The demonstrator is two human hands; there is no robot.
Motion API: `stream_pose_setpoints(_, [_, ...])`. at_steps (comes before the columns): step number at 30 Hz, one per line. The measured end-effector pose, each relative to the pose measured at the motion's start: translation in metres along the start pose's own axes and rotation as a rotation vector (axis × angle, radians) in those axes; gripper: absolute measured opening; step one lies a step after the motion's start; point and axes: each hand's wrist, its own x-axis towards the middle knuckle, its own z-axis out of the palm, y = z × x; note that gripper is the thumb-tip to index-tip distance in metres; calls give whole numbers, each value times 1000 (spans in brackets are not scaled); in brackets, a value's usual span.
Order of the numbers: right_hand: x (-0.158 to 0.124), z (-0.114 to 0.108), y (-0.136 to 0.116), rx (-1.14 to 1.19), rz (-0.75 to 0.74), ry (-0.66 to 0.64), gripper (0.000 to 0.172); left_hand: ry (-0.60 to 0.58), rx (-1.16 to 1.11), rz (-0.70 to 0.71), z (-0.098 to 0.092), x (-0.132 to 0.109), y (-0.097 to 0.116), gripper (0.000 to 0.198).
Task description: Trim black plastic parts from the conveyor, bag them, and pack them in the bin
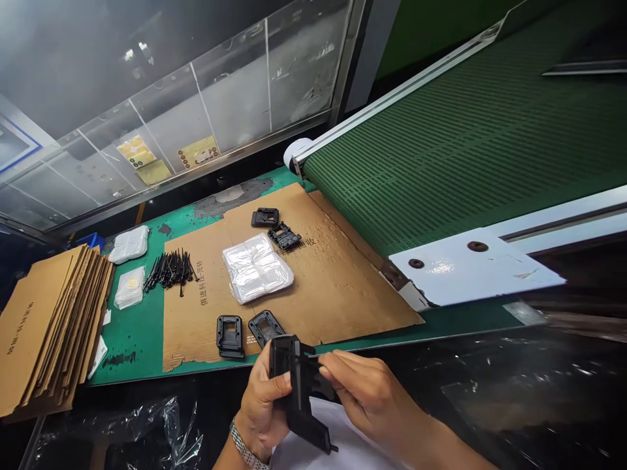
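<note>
My left hand (264,401), wearing a metal watch band, grips a black plastic housing (304,411) in front of my body, below the table's near edge. On the housing's right side my right hand (369,388) is closed in a pinch; what is between its fingertips is dark and partly hidden. Just beyond my hands, a black plastic frame (230,336) and a tilted second frame (267,325) lie on a cardboard sheet (337,294). Farther back on the sheet are another black part (265,217) and an open black part (285,236).
A stack of clear plastic bags (257,267) lies mid-sheet. Left of it are a pile of thin black pins (171,269) and white packets (130,287). Flattened cartons (53,326) stand at far left. A green conveyor belt (470,150) with a white end plate (475,267) is at right.
</note>
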Motion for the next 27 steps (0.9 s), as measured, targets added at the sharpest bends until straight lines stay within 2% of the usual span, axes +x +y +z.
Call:
stream_pose_setpoints(2, [1,1,5,31,52,-7,28,-21,23,-21,-3,-3,-1,37])
stream_pose_setpoints(4, [4,2,9,94,129,-47,29,-48,57,-39,-7,-4,-2,49])
stream_pose_setpoints(7, [8,0,14,219,238,-99,32,-109,198,-26,-14,-5,1,63])
stream_pose_setpoints(9, [9,-4,13,312,207,-132,33,-150,374,43,-17,-6,5,62])
stream_pose_setpoints(12, [8,-11,10,378,63,-188,34,-199,708,205,-21,-6,12,56])
stream_pose_setpoints(15, [6,-16,4,350,-43,-197,34,-266,876,304,-26,-5,14,55])
stream_pose_setpoints(19, [8,-18,-1,331,-104,-190,35,-296,885,281,-29,-4,12,60])
stream_pose_setpoints(24, [12,-19,-4,299,-133,-211,41,-159,763,140,-24,-8,14,57])
stream_pose_setpoints(27, [12,-22,-4,279,-190,-238,39,-86,723,132,-26,-10,11,56])
